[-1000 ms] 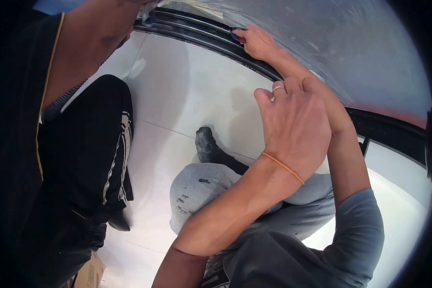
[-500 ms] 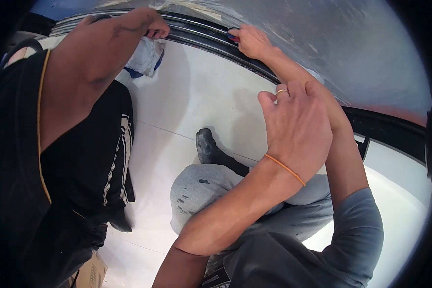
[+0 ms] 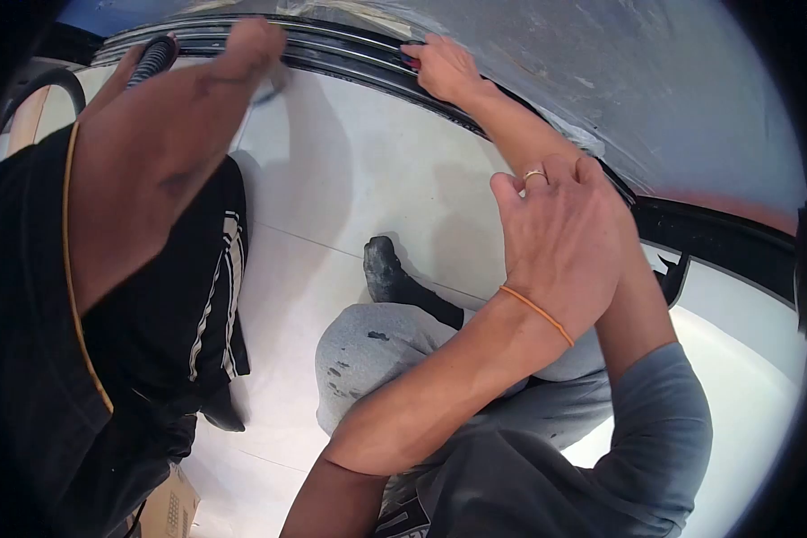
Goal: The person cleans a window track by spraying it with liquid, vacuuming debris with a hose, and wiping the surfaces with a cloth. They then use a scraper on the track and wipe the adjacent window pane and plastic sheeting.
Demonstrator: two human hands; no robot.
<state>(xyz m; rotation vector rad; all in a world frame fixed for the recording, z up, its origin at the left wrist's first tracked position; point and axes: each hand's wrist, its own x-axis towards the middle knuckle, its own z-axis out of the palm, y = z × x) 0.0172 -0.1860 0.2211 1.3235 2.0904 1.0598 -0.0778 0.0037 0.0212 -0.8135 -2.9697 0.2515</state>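
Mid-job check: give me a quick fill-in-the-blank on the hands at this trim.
The left hand wears a ring and an ___ wristband.
The right hand holds a small red object against the ___ trim strip.
The co-worker's arm is on the person's ___ side.
Missing: orange; black; left.

White floor tiles (image 3: 350,179) are seen as smooth and glossy. The curved track (image 3: 341,52) across the top of the frame is shown black and smooth with a dull sheen; metal or plastic cannot be told. The grey panel (image 3: 672,99) at the upper right is covered by wrinkled, shiny plastic film. Matt grey knit cloth, spotted dark, is seen on the trousers (image 3: 377,345) at centre. A polished gold metal ring (image 3: 535,174) and an orange elastic band (image 3: 536,314) are worn on the left hand (image 3: 560,242). A small red piece (image 3: 410,63), seemingly plastic, is pinched by the right hand (image 3: 448,67). Matt brown card is seen on the cardboard box (image 3: 172,513) at the lower left.
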